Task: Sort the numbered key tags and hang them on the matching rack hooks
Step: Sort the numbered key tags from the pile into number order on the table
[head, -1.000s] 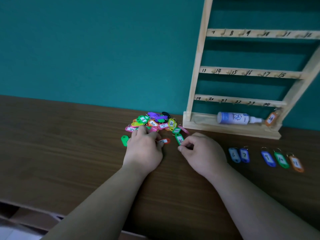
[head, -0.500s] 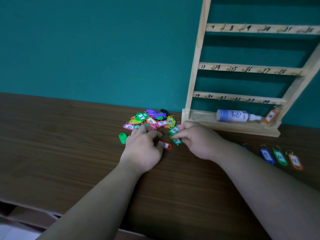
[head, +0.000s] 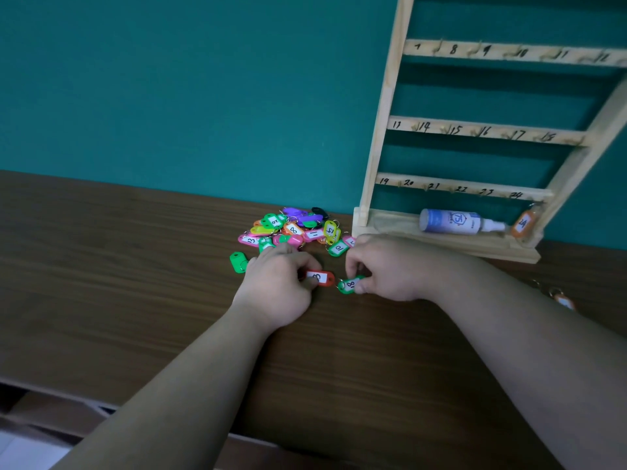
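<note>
On my feed, the person's left hand lies on the dark brown wooden table with its fingers curled, thumb and forefinger pinching the left end of a red plastic key tag; I cannot read its white label for certain. Just right of it, the right hand grasps a green plastic key tag marked 18 between thumb and fingertips, low over the table. Behind both hands, further off, lies a heap of coloured plastic key tags in pink, yellow, purple, orange and green. A green tag labelled 10 lies at its right edge, and a lone green tag lying label-down is just left of the left hand. The pale wooden rack stands at the far right against the teal wall, its rails numbered by hand beside small hooks. An orange tag marked 24 hangs at its lower right corner, next to a white spray bottle lying on the rack's base. Another orange tag shows beyond the right forearm.
</note>
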